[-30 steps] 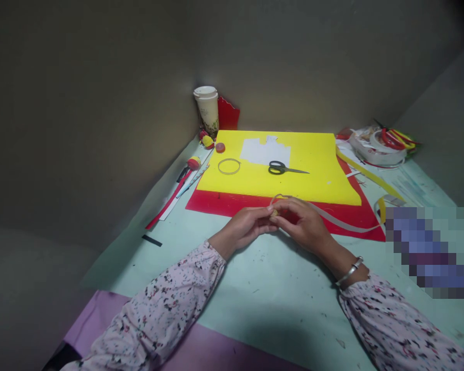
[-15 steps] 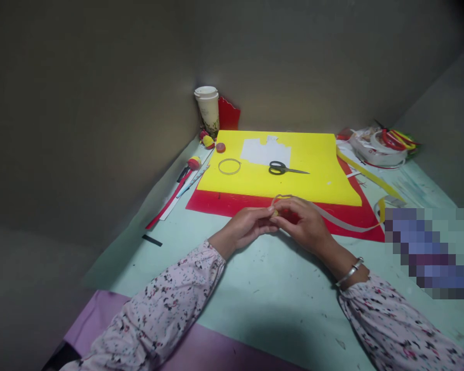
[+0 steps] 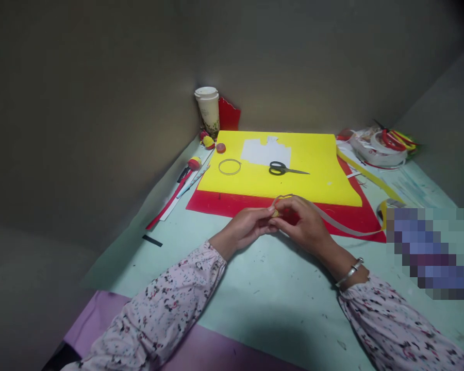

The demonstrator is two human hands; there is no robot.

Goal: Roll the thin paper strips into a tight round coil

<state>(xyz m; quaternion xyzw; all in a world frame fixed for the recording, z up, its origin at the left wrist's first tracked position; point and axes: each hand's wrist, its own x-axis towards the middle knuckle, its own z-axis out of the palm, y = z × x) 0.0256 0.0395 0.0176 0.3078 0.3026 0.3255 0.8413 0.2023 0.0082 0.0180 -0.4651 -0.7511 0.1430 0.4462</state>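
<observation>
My left hand (image 3: 246, 226) and my right hand (image 3: 303, 222) meet fingertip to fingertip over the near edge of the red sheet (image 3: 220, 202). Between them they pinch a small yellow and red piece (image 3: 275, 212). A long pale strip (image 3: 338, 222) loops up from the fingers and trails right across the red sheet to a yellow end near the blurred patch. Both hands are closed on the piece and the strip. A silver bangle sits on my right wrist.
A yellow sheet (image 3: 313, 175) lies on the red one, carrying black scissors (image 3: 282, 168), a thin ring (image 3: 229, 166) and a white paper cut-out (image 3: 266, 151). A paper cup (image 3: 208, 109) stands in the corner. Tape rolls and coloured strips (image 3: 382, 144) lie at the right; pens at the left.
The hands stay almost still. The strip's yellow far end has shifted slightly to the right.
</observation>
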